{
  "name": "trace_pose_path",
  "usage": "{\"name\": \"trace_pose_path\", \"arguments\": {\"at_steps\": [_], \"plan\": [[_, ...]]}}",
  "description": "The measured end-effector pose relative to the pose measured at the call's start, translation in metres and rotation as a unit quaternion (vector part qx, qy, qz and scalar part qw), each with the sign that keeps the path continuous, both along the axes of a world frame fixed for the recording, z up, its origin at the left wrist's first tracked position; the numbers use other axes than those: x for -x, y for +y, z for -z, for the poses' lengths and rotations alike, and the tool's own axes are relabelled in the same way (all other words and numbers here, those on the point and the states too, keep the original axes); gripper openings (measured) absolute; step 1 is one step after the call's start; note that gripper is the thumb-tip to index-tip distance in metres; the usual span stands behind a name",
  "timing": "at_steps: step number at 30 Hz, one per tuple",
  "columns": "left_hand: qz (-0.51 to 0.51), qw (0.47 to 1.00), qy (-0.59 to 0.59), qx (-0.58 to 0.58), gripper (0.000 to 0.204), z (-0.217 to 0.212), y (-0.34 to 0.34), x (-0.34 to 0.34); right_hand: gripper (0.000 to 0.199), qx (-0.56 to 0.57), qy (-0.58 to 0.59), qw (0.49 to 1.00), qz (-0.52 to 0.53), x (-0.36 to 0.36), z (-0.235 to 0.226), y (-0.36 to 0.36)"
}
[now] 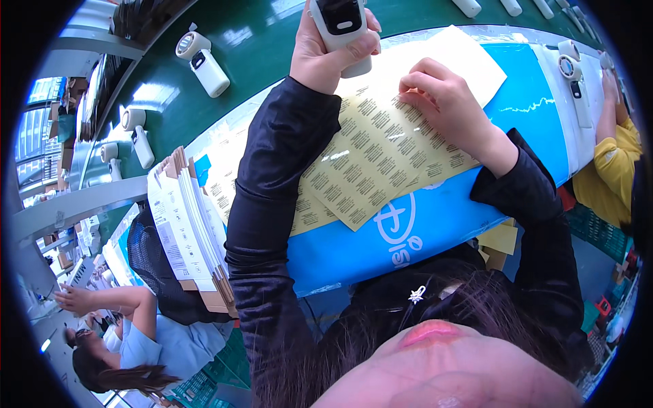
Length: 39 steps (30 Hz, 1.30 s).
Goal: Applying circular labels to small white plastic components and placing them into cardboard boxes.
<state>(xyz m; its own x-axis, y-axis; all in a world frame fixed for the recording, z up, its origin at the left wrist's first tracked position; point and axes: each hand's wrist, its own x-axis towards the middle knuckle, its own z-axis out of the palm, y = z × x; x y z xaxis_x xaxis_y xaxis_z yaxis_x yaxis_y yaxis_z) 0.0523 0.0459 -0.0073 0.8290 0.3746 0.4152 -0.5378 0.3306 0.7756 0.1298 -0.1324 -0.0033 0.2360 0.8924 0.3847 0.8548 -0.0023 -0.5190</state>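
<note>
Near the top edge, my left hand is wrapped round a white handheld fan. Its body has a dark glossy panel, and its upper end runs out of the picture. Yellowish sheets of small printed labels lie overlapping on the work surface below. Over their upper right part is my right hand, fingers curled and thumb and fingertips brought together. Whatever may be between those fingertips is too small to make out. A blank white sheet lies just beyond that hand.
A blue printed cover spreads under the sheets. White handheld fans lie on the green belt beyond. Flattened cartons stand stacked at left. A co-worker's yellow sleeve is at right; another person in light blue is at lower left.
</note>
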Motion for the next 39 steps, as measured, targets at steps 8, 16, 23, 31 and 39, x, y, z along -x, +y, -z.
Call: {"name": "trace_pose_path", "arguments": {"at_steps": [8,16,23,31,39], "plan": [[0.006,1.000,-0.021,-0.019,0.062,-0.003,0.002,-0.002,0.002,0.017,-0.085,0.996,0.034,0.001,0.007,0.004],[-0.009,1.000,-0.016,-0.003,0.063,-0.002,0.000,-0.001,0.005,-0.015,0.014,1.000,-0.017,0.001,0.003,-0.006],[-0.006,1.000,-0.008,-0.003,0.064,0.000,-0.001,0.001,0.006,0.004,-0.048,0.999,-0.011,0.001,-0.002,0.002],[0.021,0.995,-0.015,-0.093,0.060,-0.006,0.010,0.005,0.011,0.112,-0.213,0.970,0.047,0.012,-0.006,0.002],[0.019,0.998,0.009,-0.055,0.059,-0.016,0.001,0.009,0.012,0.043,-0.163,0.986,0.003,0.003,-0.006,-0.004]]}}
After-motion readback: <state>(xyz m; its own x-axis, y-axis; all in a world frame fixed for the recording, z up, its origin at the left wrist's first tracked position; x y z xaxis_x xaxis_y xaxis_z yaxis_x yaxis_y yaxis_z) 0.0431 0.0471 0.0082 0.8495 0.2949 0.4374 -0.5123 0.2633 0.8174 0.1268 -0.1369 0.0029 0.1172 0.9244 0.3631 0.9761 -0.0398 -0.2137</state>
